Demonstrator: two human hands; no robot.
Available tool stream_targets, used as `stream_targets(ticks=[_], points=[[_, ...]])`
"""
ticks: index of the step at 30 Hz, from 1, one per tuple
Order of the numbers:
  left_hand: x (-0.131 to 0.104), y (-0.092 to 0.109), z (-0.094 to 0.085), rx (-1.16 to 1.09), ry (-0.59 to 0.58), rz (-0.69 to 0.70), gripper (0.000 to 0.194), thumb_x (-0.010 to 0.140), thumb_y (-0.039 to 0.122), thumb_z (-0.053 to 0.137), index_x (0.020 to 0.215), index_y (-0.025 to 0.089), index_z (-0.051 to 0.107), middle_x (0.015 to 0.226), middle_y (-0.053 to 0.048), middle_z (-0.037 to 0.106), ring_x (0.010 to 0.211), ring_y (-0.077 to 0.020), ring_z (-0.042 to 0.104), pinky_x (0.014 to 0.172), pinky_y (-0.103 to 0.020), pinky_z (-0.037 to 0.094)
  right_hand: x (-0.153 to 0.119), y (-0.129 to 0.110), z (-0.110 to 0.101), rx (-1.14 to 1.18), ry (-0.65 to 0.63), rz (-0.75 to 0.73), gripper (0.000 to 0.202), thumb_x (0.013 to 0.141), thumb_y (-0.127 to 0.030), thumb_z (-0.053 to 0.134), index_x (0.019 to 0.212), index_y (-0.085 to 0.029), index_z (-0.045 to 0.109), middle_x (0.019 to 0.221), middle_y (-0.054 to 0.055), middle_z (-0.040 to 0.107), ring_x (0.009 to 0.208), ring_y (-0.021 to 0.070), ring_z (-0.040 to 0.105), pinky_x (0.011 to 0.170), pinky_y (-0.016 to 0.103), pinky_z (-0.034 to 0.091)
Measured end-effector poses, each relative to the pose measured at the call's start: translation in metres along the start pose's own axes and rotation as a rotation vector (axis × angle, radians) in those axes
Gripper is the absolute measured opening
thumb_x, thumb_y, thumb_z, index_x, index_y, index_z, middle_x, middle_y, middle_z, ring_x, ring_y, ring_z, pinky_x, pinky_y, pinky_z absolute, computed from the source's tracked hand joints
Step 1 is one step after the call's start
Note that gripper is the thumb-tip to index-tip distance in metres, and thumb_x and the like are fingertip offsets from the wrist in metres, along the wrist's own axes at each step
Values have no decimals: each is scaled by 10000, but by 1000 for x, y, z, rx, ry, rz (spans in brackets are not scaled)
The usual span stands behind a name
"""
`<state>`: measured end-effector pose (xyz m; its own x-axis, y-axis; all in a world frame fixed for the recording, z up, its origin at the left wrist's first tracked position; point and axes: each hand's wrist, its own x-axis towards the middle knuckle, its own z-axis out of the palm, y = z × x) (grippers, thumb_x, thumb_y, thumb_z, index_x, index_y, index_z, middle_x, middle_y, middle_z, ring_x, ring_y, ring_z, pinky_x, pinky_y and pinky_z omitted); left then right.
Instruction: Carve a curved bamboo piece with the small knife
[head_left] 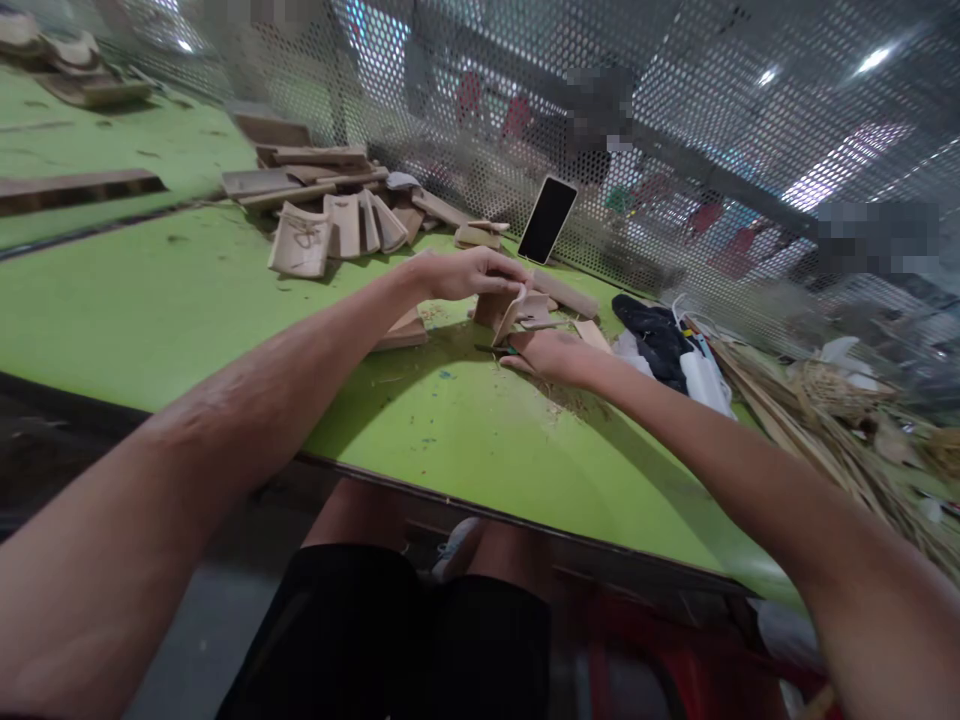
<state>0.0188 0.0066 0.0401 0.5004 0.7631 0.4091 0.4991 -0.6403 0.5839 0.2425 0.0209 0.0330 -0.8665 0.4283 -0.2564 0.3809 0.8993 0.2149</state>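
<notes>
Left hand (480,273) and right hand (546,356) hold 1 curved tan bamboo piece (510,318) between their fingers; 1 black-screened, pale-edged phone (548,221) leans at its 1 o'clock.

The table (450,430) looks smooth with a faint sheen; the piece (491,310) at the dial's centre looks like matt wood, as do the slats (300,243) at ten; the phone (547,222) at one has a smooth black face; the mesh (465,90) at twelve, perforated metal; the strips (817,430) at three, dry and rough.
</notes>
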Motion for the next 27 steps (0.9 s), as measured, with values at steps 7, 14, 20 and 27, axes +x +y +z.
stream_targets(ticks=[7,14,20,27], points=[[-2,-1,2,-105,10,-19,369,922,422,534,1094,156,723,989,-54,710,938,-192,620,857,-279,454,-1,-3,-6,-1,-36,-6,400,1030,-456,383,1238,-163,560,1106,154,712,859,262,657,664,323,385],[2,-5,9,-151,64,-1,330,919,375,558,1102,159,728,1048,-67,715,981,-195,614,891,-275,435,-10,-13,-1,-41,-9,101,382,1038,-442,376,1123,-146,601,1008,146,703,814,251,626,663,315,326],[1,-2,11,-144,83,-9,321,931,362,544,1106,157,719,1091,-72,723,1001,-198,625,893,-273,443,-27,-12,-4,-12,-12,85,406,1024,-473,384,947,-158,630,871,117,685,736,220,569,627,307,265],[-1,11,15,-179,155,-57,302,926,282,566,1183,189,695,1158,-70,713,1066,-207,625,924,-262,444,-63,1,17,251,363,271,280,952,-461,469,882,-195,525,818,65,601,711,201,499,643,291,300]])
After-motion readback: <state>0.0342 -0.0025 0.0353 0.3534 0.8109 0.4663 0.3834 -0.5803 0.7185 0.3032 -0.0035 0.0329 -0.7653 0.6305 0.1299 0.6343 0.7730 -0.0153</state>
